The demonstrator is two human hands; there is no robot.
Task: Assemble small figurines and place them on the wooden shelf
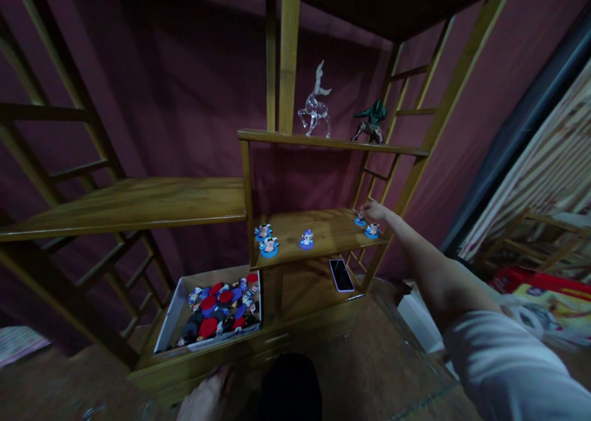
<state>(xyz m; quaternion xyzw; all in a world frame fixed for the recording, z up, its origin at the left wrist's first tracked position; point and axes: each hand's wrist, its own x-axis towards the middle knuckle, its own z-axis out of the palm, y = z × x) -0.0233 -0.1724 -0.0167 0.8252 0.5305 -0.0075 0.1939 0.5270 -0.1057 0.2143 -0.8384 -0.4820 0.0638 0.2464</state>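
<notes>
My right hand (373, 210) reaches out to the right end of the middle shelf (332, 224). Its fingers are closed on a small figurine (359, 221) with a blue round base, which is at the shelf surface. Just in front stands another blue-based figurine (372, 231). A purple-based figurine (306, 239) is near the shelf's middle, and two blue-based ones, a rear figurine (263, 231) and a front figurine (268, 247), stand at its left end. Low at the bottom edge is my left hand (207, 397), dim and partly cut off; its fingers are unclear.
A white box (179, 304) of jumbled figurines with red, purple and dark bases sits at lower left. A phone (341, 276) lies on the lower shelf. Above, a glass deer (316, 104) and a dark green figure (372, 122) share the upper shelf (332, 141).
</notes>
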